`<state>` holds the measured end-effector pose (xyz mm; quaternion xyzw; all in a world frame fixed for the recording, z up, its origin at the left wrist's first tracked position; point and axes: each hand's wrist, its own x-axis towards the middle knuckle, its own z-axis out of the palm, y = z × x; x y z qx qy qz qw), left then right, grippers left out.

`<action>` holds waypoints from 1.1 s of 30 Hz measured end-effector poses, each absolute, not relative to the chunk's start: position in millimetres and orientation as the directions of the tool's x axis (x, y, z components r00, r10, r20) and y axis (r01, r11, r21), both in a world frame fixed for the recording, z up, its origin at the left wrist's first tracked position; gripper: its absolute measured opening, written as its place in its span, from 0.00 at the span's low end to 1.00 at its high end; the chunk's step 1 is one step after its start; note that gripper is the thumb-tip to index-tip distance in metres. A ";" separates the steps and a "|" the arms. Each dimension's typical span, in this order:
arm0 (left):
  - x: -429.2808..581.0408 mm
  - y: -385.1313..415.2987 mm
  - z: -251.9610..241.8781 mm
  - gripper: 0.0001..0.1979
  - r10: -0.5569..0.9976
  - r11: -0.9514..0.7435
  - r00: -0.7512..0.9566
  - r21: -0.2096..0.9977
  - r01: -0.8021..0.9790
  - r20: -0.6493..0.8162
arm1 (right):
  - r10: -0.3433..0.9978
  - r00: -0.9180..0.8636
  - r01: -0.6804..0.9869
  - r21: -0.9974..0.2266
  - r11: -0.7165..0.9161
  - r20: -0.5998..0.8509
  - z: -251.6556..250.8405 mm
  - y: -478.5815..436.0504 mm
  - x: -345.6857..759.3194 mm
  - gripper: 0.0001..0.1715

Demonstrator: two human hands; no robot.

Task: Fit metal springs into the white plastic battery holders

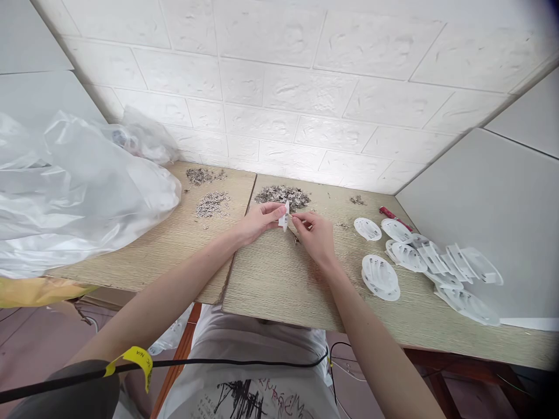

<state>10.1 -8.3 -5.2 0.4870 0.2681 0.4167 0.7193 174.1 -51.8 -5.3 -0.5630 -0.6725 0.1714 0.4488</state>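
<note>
My left hand grips a white plastic disc and holds it on edge above the table. Close against the disc's right side, my right hand has its thumb and forefinger pinched together. What sits in that pinch is too small to make out. Just behind both hands lies a heap of small metal pieces. A small dark object shows below the right fingers. To the right rest more white oval discs, some stacked, with small metal parts on them.
Two smaller piles of metal pieces lie on the left board. A large clear plastic bag covers the table's left end. A red tool lies near the right panel. A black cable crosses my lap.
</note>
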 end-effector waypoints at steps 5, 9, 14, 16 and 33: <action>10.5 -9.8 -4.5 0.19 0.867 0.168 0.498 0.941 -0.293 0.001 | 0.890 -0.023 0.668 -0.655 0.353 0.456 -7.0 -53.2 174.3 0.14; 10.9 -10.6 -5.6 0.20 0.876 0.171 0.482 0.942 -0.288 -0.011 | 0.886 -0.051 0.721 -0.597 0.351 0.460 -8.2 -55.0 172.9 0.15; 11.3 -10.8 -6.6 0.21 0.878 0.167 0.479 0.944 -0.285 -0.010 | 0.875 -0.071 0.764 -0.538 0.357 0.479 -9.4 -56.2 168.9 0.16; 11.5 -10.4 -6.6 0.21 0.890 0.160 0.455 0.942 -0.296 -0.008 | 0.871 -0.069 0.748 -0.552 0.368 0.487 -9.0 -55.5 167.5 0.16; 11.1 -4.8 -14.7 0.17 0.884 0.209 0.467 0.873 -0.441 0.025 | 0.930 0.299 -0.031 -0.971 0.235 0.215 3.7 -49.7 180.7 0.26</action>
